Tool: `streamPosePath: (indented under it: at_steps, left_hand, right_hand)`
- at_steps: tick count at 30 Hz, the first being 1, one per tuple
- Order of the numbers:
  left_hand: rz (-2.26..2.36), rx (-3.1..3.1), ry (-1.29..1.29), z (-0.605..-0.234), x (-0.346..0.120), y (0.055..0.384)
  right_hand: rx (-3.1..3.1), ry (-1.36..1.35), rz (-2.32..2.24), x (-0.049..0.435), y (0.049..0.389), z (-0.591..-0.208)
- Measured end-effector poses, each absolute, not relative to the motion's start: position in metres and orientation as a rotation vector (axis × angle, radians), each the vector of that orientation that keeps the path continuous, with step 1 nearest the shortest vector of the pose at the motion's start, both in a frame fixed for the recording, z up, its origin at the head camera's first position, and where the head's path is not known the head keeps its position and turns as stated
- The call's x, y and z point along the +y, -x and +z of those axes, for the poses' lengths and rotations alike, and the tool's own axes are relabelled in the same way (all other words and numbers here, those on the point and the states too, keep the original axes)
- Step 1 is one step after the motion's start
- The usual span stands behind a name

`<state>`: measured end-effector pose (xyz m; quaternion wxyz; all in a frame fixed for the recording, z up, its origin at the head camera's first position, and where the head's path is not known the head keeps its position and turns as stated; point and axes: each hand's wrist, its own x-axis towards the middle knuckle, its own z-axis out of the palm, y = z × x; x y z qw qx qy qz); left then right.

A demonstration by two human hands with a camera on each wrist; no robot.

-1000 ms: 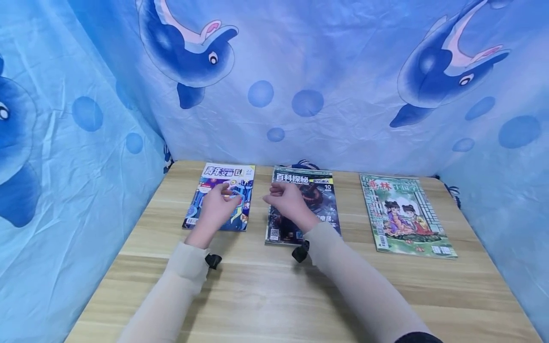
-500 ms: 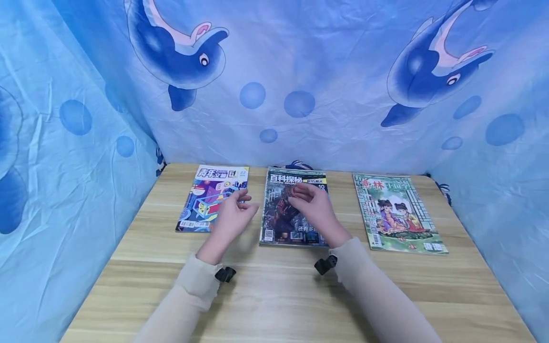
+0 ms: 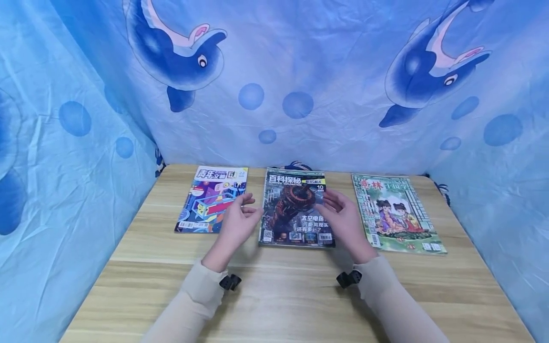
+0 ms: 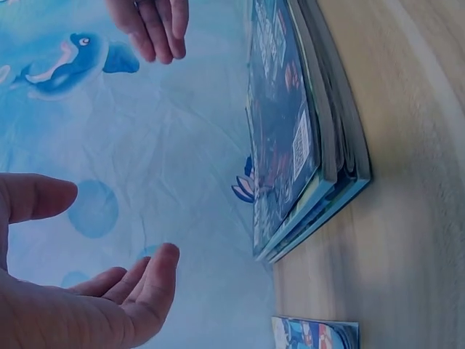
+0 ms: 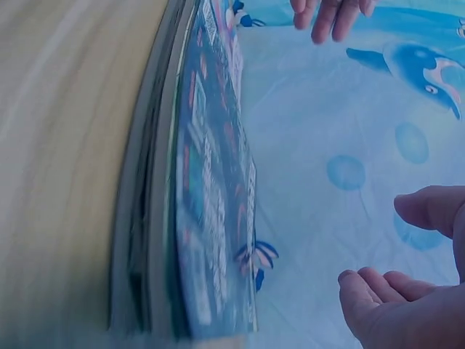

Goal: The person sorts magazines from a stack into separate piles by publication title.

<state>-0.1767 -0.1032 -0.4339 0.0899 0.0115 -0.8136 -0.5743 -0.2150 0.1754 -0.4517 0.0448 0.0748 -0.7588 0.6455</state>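
Three spots along the back of the wooden table hold magazines. In the middle lies a stack topped by a dark magazine (image 3: 291, 205); the left wrist view shows several layers in this stack (image 4: 290, 131). My left hand (image 3: 238, 219) hovers at its left side, fingers loosely bent, overlapping the corner of the purple-and-blue magazine (image 3: 210, 200). On the stack's right side my right hand (image 3: 345, 219) is held with thumb and fingers apart, fingertips over its edge in the head view. Both hands hold nothing. To the right lies a green magazine (image 3: 399, 214) with two cartoon children.
Blue cloth (image 3: 274, 71) printed with dolphins hangs behind the table and down both sides. Dark blue tassels (image 3: 296, 165) show at the table's back edge. A small black camera (image 3: 230, 282) sits at the left wrist and another (image 3: 349, 279) at the right.
My right hand has moved right, from over the dark magazine to its right edge. My left hand has shifted right, off the purple-and-blue magazine's middle. The magazines stay in place.
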Motion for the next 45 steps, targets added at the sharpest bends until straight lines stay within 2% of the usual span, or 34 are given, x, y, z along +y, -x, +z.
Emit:
streamPosePath:
  at_steps: [15,45]
  left_hand:
    - [-1.784,-2.354,0.002,-0.441,-0.102,0.170]
    - [-1.671,-2.466,-0.054,-0.442,-0.107,0.179]
  right_hand:
    - [-2.268,-0.188,1.931,0.210,0.212,-0.465]
    - [-2.242,-0.189,1.932,0.213,0.205,-0.475]
